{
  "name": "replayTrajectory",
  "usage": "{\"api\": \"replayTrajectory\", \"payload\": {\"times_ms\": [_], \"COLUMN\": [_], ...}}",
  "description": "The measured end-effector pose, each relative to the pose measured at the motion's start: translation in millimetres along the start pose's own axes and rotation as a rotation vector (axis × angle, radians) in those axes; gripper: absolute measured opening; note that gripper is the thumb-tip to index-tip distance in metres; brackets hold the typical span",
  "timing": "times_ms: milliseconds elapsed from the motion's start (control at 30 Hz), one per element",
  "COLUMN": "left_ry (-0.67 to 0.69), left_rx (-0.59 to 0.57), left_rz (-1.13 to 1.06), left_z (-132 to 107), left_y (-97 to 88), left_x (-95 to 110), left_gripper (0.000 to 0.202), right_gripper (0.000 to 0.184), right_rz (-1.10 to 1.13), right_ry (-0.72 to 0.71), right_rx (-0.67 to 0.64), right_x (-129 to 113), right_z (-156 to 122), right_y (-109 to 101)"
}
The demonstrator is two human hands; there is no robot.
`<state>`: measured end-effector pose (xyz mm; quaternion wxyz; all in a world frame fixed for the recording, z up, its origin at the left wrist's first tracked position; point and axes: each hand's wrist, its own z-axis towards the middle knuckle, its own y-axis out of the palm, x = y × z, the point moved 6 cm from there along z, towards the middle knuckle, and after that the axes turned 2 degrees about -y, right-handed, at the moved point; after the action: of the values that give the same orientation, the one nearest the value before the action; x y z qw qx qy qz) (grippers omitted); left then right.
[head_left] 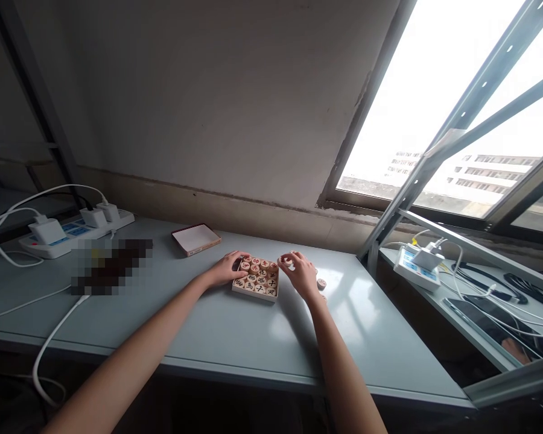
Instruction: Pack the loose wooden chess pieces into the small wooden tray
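Observation:
A shallow box (pixel 255 295) of round wooden Chinese chess pieces (pixel 262 280) sits on the desk, the pieces in rows with red or black characters. My left hand (pixel 227 269) grips the box's left side, its fingers reaching over the edge onto the pieces. At the box's right back corner, my right hand (pixel 302 275) is closed in a pinch on a chess piece (pixel 285 261). Several loose pieces lie beside and behind my right hand, one a round piece (pixel 321 283); my hand partly hides the others.
The box lid (pixel 197 240) lies inside up at the back left. A power strip (pixel 76 232) with chargers and white cables stands at far left, near a pixelated patch. Another power strip (pixel 415 270), cables and a dark tablet-like device (pixel 493 328) occupy the right-hand surface, beyond a metal frame.

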<state>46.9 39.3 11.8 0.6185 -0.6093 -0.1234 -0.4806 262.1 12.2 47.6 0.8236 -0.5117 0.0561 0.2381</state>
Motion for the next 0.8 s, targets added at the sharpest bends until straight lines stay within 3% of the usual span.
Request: {"api": "replayTrajectory", "payload": {"times_ms": [167, 433, 800], "left_ry": [0.008, 0.013, 0.020], "left_rx": [-0.004, -0.007, -0.006], "left_rz": [0.014, 0.050, 0.050], "left_z": [-0.8, -2.5, -3.1], "left_y": [0.0, -1.2, -1.7], "left_x": [2.7, 8.2, 8.5], "left_gripper": [0.052, 0.051, 0.051], "right_gripper": [0.027, 0.018, 0.018], "right_rz": [0.192, -0.065, -0.105], "right_ry": [-0.187, -0.263, -0.287], "right_rx": [-0.196, -0.138, -0.131], "right_x": [-29.9, -40.9, -42.8], "right_z": [-5.3, -5.9, -7.5], "right_y": [11.5, 20.1, 19.9]}}
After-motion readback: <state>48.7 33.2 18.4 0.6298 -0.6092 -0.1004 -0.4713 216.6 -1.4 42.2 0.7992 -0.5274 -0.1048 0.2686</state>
